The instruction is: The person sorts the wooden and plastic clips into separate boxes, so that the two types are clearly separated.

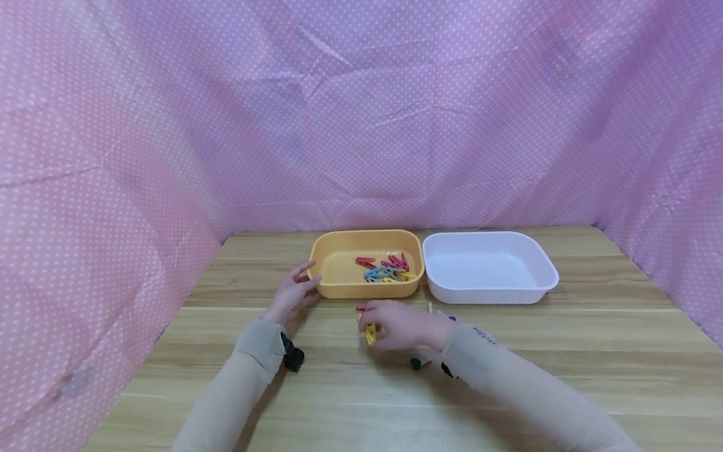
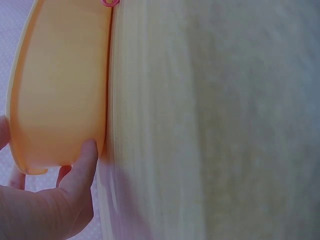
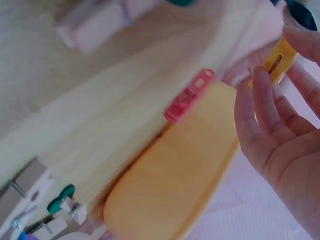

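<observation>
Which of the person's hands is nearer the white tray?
Right. The right hand is in front of the yellow tray, off the near left corner of the white tray. The left hand touches the yellow tray's left end, with that tray in between.

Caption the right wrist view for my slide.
Right-hand grip on a yellow plastic clothespin; a red plastic clothespin lies near an orange rounded-rectangular plastic tray.

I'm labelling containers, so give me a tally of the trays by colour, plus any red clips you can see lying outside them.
Orange tray: 1
White tray: 1
Red clip outside the trays: 1 visible
Total: 3
</observation>
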Motion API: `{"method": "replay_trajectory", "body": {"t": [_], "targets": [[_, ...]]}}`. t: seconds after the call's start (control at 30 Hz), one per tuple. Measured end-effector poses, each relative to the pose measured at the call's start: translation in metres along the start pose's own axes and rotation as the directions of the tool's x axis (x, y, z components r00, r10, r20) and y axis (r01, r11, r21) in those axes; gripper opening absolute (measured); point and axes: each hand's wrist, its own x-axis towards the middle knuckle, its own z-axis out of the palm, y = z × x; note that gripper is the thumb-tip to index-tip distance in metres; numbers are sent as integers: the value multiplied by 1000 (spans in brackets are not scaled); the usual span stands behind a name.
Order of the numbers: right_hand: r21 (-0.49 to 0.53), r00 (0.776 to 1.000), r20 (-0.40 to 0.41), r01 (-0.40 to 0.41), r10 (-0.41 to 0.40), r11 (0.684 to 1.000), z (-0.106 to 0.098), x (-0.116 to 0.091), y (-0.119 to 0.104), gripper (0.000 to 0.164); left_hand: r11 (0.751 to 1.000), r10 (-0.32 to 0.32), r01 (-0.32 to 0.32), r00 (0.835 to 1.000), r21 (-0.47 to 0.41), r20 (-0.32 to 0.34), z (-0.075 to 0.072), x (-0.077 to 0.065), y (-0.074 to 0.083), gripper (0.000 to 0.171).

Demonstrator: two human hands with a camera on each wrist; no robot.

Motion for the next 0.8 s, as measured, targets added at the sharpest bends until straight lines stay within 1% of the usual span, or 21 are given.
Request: {"method": "replay_trajectory", "body": {"t": [0.1, 0.2, 0.5, 0.6, 0.8], "targets": [[4, 997, -67, 32, -32, 999, -7, -4, 1, 27, 1000, 4, -4, 1000, -3, 2, 0, 0, 0, 55], [-4, 994, -99, 40, -40, 999, -11, -8, 3, 27, 1000, 6, -6, 1000, -9, 3, 1, 0, 0, 54], [-12, 994, -107, 6, -7, 1000, -9, -12, 10, 25, 1000, -2, 2, 1000, -3, 5, 0, 0, 1, 54], [-20, 993, -118, -4, 2, 1000, -12, -13, 12, 25, 1000, -2, 2, 1000, 4, 5, 0, -1, 1, 54], [-66, 990, -136, -41, 32, 997, -25, -12, 16, 27, 1000, -5, 5, 1000, 5, 0, 1, 0, 1, 54]]}}
